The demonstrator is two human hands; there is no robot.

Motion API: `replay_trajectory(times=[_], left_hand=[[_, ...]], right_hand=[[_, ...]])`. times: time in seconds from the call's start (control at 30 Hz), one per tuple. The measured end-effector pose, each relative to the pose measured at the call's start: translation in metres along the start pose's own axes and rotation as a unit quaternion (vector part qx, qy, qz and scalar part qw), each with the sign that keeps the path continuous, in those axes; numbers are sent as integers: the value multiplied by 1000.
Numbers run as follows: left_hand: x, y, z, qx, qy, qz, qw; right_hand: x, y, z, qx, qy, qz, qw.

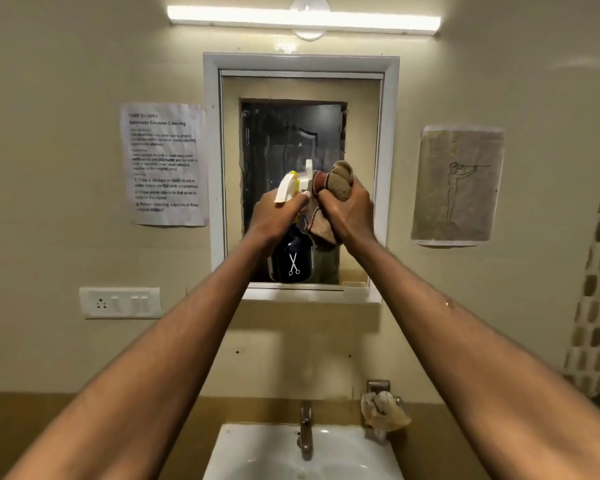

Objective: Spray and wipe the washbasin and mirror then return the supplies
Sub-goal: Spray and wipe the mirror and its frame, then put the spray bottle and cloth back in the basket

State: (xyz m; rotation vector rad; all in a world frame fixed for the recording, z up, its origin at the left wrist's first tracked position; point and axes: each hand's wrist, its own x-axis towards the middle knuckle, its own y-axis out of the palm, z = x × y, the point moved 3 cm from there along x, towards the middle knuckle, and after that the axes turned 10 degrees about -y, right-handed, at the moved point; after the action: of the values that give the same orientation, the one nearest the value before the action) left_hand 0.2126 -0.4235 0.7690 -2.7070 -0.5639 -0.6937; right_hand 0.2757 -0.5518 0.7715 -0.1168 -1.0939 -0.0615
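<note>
Both arms reach up in front of the white-framed mirror [302, 88] on the wall. My left hand [274, 216] grips the neck of a dark blue spray bottle [291, 261] with a white scissors mark and a white and yellow trigger head, its nozzle toward the glass. Just to its right, my right hand [347, 213] holds a bunched brown cloth [336, 181] with a red stripe, close to the bottle's head. Below, the white washbasin [253, 455] and its metal tap [305, 431] sit at the bottom of the view.
A printed task sheet [165, 164] hangs left of the mirror and a drawing on paper [458, 185] to the right. A switch plate [120, 302] is low on the left wall. A crumpled rag [385, 410] sits on a holder beside the tap. Tube light [303, 19] above.
</note>
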Motion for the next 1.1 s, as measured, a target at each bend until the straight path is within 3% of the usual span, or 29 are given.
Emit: replay_trajectory(times=[0.4,0.6,0.87,1.1], left_hand=[[-22,-19,12,37,19,4,999],[-43,-8,29,34,18,-16,999],[-77,8,119,109,-17,-24,994],[-120,4,204,142,-74,-21,987]], right_hand=[[-37,21,9,122,25,65,990],[-60,15,5,109,32,4,994],[-142,27,-57,76,107,66,989],[-232,43,-115,12,187,70,980]])
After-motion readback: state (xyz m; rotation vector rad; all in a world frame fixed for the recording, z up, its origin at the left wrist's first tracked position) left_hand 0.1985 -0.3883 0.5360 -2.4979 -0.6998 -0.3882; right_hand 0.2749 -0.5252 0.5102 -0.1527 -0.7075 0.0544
